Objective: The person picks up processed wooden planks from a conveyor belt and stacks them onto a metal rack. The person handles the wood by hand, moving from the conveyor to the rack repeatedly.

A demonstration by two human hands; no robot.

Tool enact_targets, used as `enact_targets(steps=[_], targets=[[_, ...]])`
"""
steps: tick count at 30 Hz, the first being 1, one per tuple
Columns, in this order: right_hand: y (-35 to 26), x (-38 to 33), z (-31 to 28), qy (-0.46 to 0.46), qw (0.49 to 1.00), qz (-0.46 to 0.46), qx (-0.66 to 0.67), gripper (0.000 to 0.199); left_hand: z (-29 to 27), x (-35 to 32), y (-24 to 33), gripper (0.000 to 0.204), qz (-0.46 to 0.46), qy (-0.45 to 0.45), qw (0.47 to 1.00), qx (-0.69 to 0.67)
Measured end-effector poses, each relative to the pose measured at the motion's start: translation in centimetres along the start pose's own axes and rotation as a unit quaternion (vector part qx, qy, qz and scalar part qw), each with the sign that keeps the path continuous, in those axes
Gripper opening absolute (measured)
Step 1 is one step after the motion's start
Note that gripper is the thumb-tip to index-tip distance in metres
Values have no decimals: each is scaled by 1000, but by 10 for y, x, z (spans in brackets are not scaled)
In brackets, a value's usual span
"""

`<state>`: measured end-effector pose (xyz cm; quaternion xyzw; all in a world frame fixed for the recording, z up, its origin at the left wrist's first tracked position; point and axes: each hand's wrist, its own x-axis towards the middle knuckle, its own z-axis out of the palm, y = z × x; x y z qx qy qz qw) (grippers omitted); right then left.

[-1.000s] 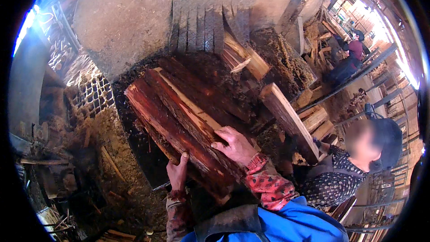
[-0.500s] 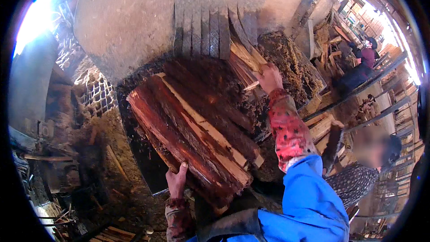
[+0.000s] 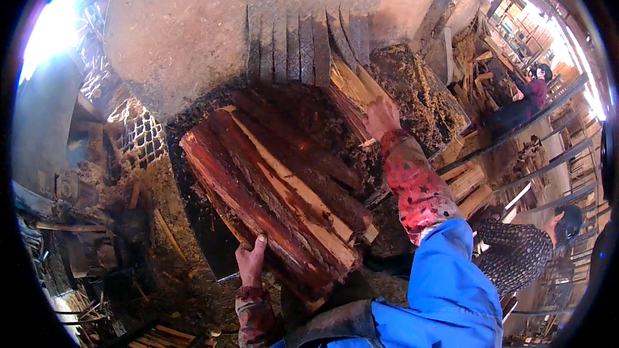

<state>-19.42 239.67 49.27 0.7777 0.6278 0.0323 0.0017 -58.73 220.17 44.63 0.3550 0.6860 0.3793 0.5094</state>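
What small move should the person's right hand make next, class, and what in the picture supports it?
Probably close the right hand on the pale split wood it reaches over. The left hand alone steadies the bundle of reddish bark slabs at its near edge, and the right hand holds nothing.

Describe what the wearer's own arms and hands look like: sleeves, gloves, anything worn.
Both hands are bare, no gloves. The right hand comes out of a red patterned cuff with dark specks, under a bright blue outer sleeve on the upper arm. The left hand has a similar reddish patterned cuff, dusty and darker.
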Motion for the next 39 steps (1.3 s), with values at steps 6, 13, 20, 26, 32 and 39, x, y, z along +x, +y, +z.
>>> enact_targets(steps=[6,13,20,26,32,39], targets=[[-4,-75,-10,75,994,-53,65,35,-3,2,-3,46,15,-11,1000,-17],[-2,-186,-10,99,965,-17,243,29,-6,4,-4,47,-2,-52,998,-31],[-28,-298,-45,56,939,-32,338,20,-5,4,-8,47,35,-47,998,-34],[-63,-291,-49,56,942,-80,321,27,-8,2,4,53,14,-65,998,-3],[-102,-257,-31,19,941,-140,308,33,-9,2,3,47,41,-73,996,-27],[-89,-227,-42,34,935,-120,332,34,-9,2,-1,52,31,-40,999,-6]])
